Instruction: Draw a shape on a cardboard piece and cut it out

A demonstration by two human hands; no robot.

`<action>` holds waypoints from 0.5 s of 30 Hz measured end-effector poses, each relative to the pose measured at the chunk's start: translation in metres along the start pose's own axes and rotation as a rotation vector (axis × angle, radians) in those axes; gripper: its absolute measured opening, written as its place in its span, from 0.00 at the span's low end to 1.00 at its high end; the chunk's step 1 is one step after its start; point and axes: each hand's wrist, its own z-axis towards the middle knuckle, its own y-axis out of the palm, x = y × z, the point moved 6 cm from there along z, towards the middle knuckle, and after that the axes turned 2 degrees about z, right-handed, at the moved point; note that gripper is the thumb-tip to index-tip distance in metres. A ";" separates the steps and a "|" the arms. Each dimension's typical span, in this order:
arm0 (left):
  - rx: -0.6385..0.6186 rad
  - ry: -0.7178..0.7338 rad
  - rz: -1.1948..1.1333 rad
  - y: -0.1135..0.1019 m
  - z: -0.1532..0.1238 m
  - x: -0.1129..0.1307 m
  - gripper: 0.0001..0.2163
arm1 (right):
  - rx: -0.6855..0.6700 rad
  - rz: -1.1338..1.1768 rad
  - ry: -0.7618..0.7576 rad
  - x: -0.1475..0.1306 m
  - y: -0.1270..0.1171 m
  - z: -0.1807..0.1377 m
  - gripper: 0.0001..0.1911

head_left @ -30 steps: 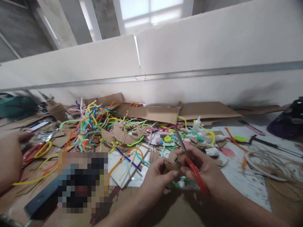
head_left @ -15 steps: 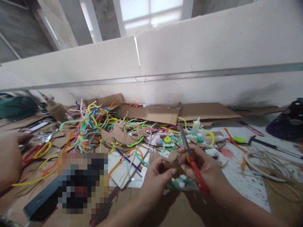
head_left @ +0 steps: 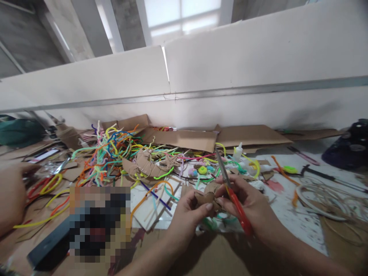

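My left hand (head_left: pixel 188 216) pinches a small cut piece of brown cardboard (head_left: pixel 204 197) between thumb and fingers. My right hand (head_left: pixel 248 203) holds red-handled scissors (head_left: pixel 240 212), their blades pointing up and away from me. The fingertips of that same hand also touch the right edge of the cardboard piece. Just beyond the hands lie small balls and rings, among them a yellow-green ring (head_left: pixel 202 170). A cardboard crescent wound with string (head_left: pixel 143 165) and a string-wrapped star (head_left: pixel 170 162) rest further left.
Tangled colourful pipe cleaners (head_left: pixel 110 149) heap at the left. Cardboard sheets (head_left: pixel 253 136) lean along the white partition (head_left: pixel 258 57). A glue bottle (head_left: pixel 238 152) stands behind my hands; coiled cord (head_left: pixel 324 199) lies right. Another person's arm (head_left: pixel 10 195) reaches in at left, near red-and-yellow scissors (head_left: pixel 48 186).
The cardboard piece has turned slightly in my fingers, with its broad face showing more. Both hands stay in nearly the same place, and the scissors remain in my right hand.
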 end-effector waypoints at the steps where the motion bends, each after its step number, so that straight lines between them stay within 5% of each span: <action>1: -0.005 -0.005 0.000 0.001 0.000 0.000 0.20 | -0.007 -0.002 0.006 0.001 0.000 0.000 0.19; 15: -0.003 -0.008 0.059 0.006 -0.001 0.007 0.23 | -0.042 0.007 0.046 0.009 0.001 -0.001 0.20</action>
